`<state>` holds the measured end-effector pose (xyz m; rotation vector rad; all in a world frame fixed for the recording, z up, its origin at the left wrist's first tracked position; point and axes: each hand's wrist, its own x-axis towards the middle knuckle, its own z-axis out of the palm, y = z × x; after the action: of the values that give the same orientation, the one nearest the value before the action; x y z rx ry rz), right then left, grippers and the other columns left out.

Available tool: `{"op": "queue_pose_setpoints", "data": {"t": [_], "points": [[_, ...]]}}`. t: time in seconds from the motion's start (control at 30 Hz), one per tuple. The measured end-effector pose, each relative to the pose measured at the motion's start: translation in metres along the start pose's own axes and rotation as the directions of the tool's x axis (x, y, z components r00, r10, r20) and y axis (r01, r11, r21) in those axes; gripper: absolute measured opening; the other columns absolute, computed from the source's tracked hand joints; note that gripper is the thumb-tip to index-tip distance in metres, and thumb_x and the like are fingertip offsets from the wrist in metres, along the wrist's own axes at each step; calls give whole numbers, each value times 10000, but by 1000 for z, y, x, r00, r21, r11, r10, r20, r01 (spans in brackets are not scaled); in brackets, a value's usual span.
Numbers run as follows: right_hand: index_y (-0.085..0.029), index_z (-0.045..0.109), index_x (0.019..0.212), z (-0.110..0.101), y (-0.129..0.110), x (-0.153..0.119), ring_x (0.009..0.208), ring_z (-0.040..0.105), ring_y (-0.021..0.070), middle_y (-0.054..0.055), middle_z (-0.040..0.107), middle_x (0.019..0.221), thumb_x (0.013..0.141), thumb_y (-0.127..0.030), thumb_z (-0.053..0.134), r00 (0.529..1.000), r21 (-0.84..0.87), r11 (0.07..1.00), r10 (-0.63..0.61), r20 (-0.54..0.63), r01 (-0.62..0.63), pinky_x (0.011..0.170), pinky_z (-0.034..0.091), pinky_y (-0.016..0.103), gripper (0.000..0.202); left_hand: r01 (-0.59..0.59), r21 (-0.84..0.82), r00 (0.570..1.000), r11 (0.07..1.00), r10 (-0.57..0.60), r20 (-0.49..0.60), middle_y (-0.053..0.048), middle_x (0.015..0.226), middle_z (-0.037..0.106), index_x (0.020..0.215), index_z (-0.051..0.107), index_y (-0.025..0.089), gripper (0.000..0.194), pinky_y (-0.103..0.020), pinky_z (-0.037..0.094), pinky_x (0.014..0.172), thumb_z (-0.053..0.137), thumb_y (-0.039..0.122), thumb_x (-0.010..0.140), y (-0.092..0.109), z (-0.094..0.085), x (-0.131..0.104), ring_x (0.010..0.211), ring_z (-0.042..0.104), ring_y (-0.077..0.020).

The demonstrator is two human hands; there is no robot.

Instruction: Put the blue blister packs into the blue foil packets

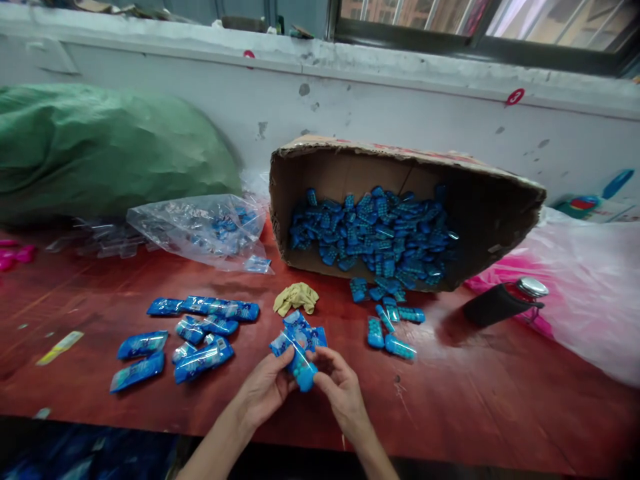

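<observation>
Pinched by our left hand [270, 387] is a blue case [303, 373]; our right hand [344, 388] half-curls at its edge.
We have the case just in front of the loose blue wrappers [299, 323], over the near part of the red table [450, 400]; can't tell if the right fingers grip or only steady it. Step looks like sleeving: plump packs [205, 360] lie left, bare cases [400, 347] right, near the carton [325, 173]. Next move likely calls for lining case up with wrapper mouth, left pinch firm, right fingers pushing.
</observation>
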<state>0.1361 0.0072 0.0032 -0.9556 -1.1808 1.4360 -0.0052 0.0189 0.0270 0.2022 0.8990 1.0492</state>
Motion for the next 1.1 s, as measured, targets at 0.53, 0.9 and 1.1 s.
{"op": "queue_pose_setpoints", "data": {"t": [0.53,0.9,1.1], "points": [[-240,545,1123,-13,-1,11,1007,537,217,43,605,1084,699,-357,647,993,146,984,88,77,-98,882,406,350,451,110,-72,949,991,-83,304,-106,910,698,910,647,92,192,-311,437,875,513,143,782,-11,3,7,920,619,-190],[-210,573,1044,-10,5,7,898,568,189,47,621,959,765,-312,573,995,-63,998,14,-100,-20,796,441,293,297,25,-70,999,997,-22,34,-40,801,694,852,636,141,158,-347,477,827,594,241,738,-33,20,2,747,646,-159],[-210,565,1038,-10,4,7,838,559,165,21,615,935,746,-276,575,988,26,991,131,-82,-129,779,435,280,300,64,-72,996,995,-60,62,-72,783,699,874,627,122,167,-367,455,848,559,228,765,-27,19,1,814,648,-197]]}}
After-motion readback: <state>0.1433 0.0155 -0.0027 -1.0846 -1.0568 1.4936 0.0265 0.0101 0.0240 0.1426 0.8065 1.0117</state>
